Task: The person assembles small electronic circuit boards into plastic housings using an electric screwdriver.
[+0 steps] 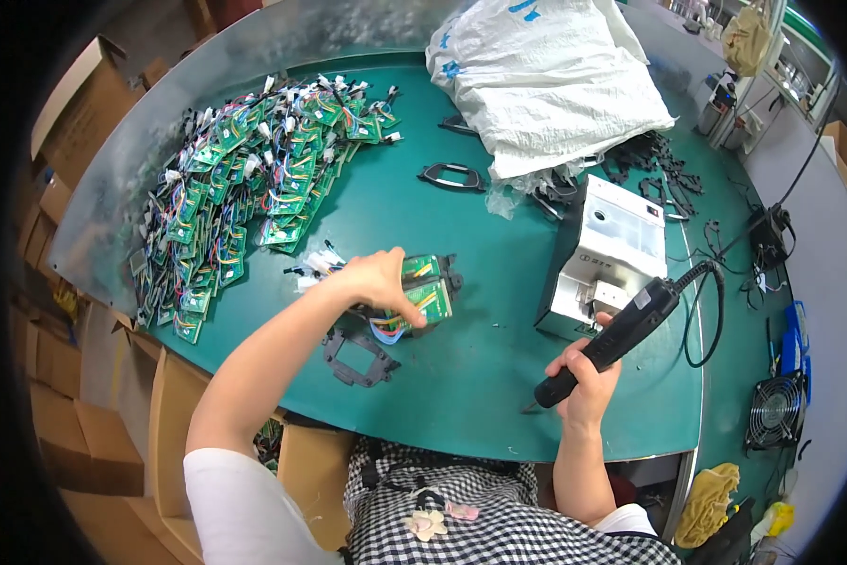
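Head view, centre: left grip [378, 281] pinches a circuit board [433, 302]; right grip [586, 381] clasps a tilted screwdriver [630, 325], best used upright.

Circuit boards [432, 301] partly beneath left hand [384, 281]

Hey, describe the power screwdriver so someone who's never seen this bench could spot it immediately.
On the green worktop, find the boxy metal machine right of centre. Just in front of it, the person's right hand holds the power screwdriver, its tip slanting down to the left. Unlike the pale-topped machine, it is a slim black stick with a black cable curling from its upper end.
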Available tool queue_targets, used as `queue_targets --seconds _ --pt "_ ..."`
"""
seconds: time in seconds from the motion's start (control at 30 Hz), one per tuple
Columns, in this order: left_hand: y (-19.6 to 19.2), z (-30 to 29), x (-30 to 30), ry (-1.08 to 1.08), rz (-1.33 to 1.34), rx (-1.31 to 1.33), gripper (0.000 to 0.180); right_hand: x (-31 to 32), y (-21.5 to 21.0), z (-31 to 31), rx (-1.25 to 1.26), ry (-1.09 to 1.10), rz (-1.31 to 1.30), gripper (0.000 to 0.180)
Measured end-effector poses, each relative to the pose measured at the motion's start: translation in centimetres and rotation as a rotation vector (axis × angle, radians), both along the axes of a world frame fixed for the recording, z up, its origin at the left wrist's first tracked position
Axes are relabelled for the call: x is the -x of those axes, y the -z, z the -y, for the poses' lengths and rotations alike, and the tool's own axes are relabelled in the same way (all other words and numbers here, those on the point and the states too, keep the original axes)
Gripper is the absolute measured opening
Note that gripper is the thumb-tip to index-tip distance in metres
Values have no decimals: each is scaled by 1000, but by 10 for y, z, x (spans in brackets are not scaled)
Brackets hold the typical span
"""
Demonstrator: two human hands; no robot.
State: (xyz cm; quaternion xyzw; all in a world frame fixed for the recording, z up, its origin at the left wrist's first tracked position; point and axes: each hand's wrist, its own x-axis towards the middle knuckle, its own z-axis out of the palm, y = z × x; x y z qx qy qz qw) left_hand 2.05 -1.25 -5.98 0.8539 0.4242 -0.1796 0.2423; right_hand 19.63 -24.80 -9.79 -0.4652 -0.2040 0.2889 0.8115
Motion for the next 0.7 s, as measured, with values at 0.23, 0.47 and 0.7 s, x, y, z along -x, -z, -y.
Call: queue_targets --seconds 0.23,0.47,0.7 --pt "0 41 11 -41 168 -281 108 1 2 -2 12 35 -1 57" --pt "-2 49 16 -31 324 -294 98 -1 3 -1 28 61 14 58" --pt "-2 12 14 91 99 80 106 1 1 -5 5 44 9 58"
